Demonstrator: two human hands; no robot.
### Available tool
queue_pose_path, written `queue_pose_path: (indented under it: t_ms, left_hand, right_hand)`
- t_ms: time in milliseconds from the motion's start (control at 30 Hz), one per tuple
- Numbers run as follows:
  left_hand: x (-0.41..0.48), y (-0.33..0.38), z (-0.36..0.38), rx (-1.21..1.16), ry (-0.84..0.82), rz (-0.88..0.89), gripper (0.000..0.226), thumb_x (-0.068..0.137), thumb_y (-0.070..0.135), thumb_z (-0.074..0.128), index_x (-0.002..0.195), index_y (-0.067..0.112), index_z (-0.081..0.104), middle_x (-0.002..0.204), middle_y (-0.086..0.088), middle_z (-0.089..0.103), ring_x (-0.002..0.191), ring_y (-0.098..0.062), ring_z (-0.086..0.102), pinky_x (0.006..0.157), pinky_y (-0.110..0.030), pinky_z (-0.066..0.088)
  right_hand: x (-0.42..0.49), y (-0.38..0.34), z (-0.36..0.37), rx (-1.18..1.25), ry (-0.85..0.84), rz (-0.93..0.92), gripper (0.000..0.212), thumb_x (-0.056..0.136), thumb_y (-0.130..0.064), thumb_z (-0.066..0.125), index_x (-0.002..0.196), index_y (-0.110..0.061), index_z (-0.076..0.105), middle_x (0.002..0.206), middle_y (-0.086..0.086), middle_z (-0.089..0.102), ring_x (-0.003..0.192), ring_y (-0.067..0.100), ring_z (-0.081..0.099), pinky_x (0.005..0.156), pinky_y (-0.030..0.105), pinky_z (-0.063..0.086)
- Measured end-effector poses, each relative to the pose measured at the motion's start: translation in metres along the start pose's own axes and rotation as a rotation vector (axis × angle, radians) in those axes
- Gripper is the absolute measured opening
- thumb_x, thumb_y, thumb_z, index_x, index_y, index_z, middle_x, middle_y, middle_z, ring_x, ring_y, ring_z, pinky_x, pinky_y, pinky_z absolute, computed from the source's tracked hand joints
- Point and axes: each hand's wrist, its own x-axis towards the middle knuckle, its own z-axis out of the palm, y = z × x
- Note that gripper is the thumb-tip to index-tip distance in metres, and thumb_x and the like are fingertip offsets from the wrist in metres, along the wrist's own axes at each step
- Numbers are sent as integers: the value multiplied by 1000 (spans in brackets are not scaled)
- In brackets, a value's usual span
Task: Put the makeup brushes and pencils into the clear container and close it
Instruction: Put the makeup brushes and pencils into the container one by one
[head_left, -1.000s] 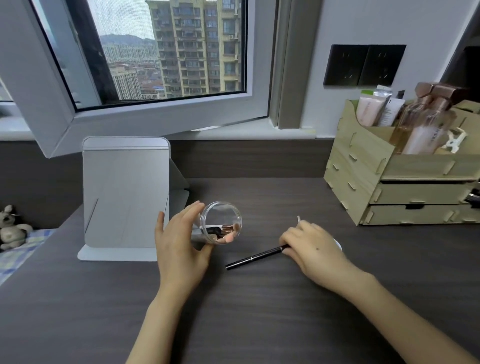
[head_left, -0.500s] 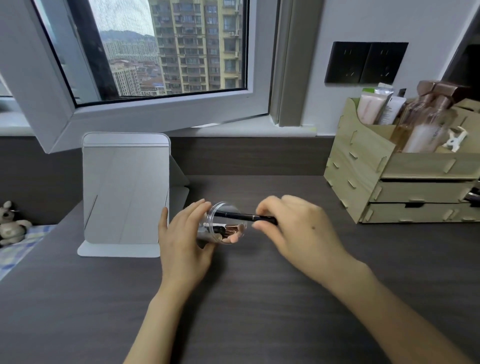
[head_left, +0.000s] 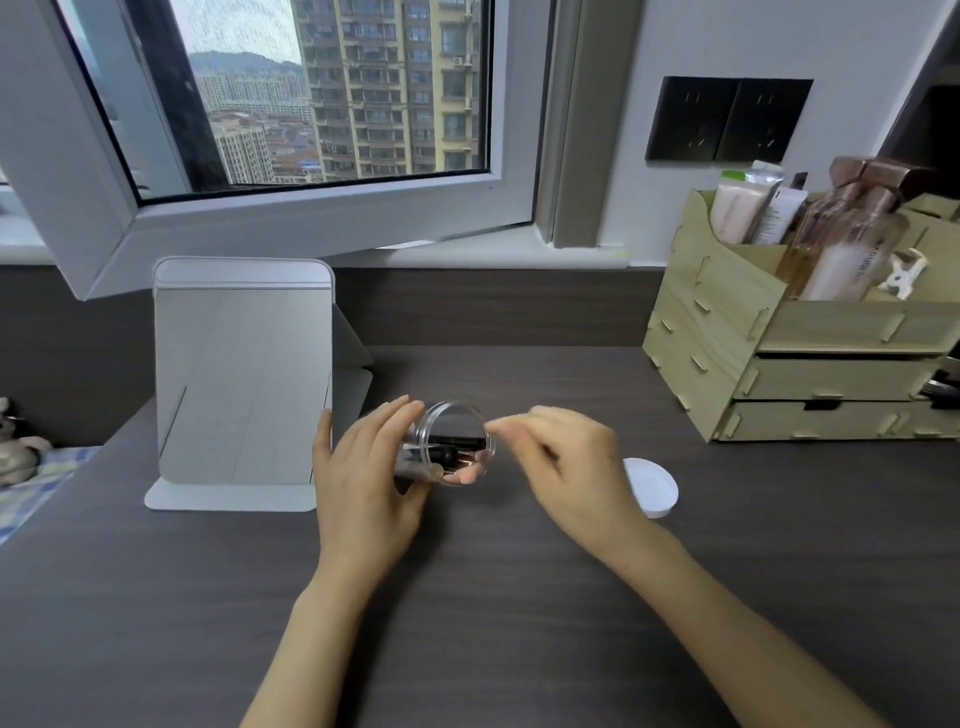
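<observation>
My left hand (head_left: 366, 483) grips a clear round container (head_left: 457, 415), tilted on its side with its open mouth toward me and to the right. Inside lie black and rose-gold brushes and pencils (head_left: 452, 452). My right hand (head_left: 566, 467) hovers just right of the container's mouth, blurred, fingers loosely curled with nothing visible in them. The container's white lid (head_left: 655, 488) lies flat on the dark desk to the right, partly behind my right wrist.
A white standing mirror (head_left: 241, 374) is left of the container, close behind my left hand. A wooden organiser (head_left: 737, 353) with bottles and tubes stands at the back right. An open window sash (head_left: 291, 223) overhangs the desk's back edge.
My right hand lifted the black pencil off the desk, slid it into the container's mouth and let go. The lid is now uncovered. My left hand kept holding the container.
</observation>
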Motion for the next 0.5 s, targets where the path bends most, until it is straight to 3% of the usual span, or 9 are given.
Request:
queue_pose_path:
  t_ms: [100, 200, 300, 433, 500]
  left_hand:
    - [0, -1, 0, 0, 29, -22, 82, 52, 2, 86, 121, 20, 46, 118, -7, 64, 111, -17, 51, 112, -51, 15]
    - [1, 3, 2, -19, 49, -87, 74, 55, 7, 87, 120, 17, 52, 115, -3, 65, 106, -13, 52, 112, -50, 17]
    - [1, 7, 2, -47, 42, -139, 70, 56, 12, 88, 118, 15, 56, 110, 2, 65, 100, -10, 52, 112, -50, 18]
    - [-2, 4, 3, -16, 31, -49, 81, 52, 9, 89, 121, 21, 48, 116, -2, 65, 107, -12, 51, 112, -51, 18]
    - [-2, 3, 3, -25, 28, -55, 84, 51, 8, 89, 122, 23, 46, 117, -2, 64, 108, -12, 51, 113, -50, 17]
  right_hand:
    - [-19, 19, -23, -236, 47, 202, 28, 89, -29, 53, 72, -10, 66, 60, 3, 61, 56, 22, 56, 51, 31, 42]
    - [-34, 32, -31, -639, -302, 448, 29, 88, -42, 55, 104, -18, 58, 96, -1, 68, 91, 22, 64, 65, 29, 41]
    - [-41, 35, -25, -762, -481, 544, 29, 91, -35, 53, 109, -13, 49, 103, 4, 63, 95, 25, 62, 60, 29, 34]
    - [-43, 36, -12, -723, -373, 521, 8, 86, 0, 52, 87, -8, 50, 89, 13, 65, 70, 32, 58, 48, 28, 28]
    - [-44, 40, -13, -708, -375, 583, 24, 88, -2, 46, 68, -10, 35, 82, 9, 56, 67, 28, 43, 44, 27, 21]
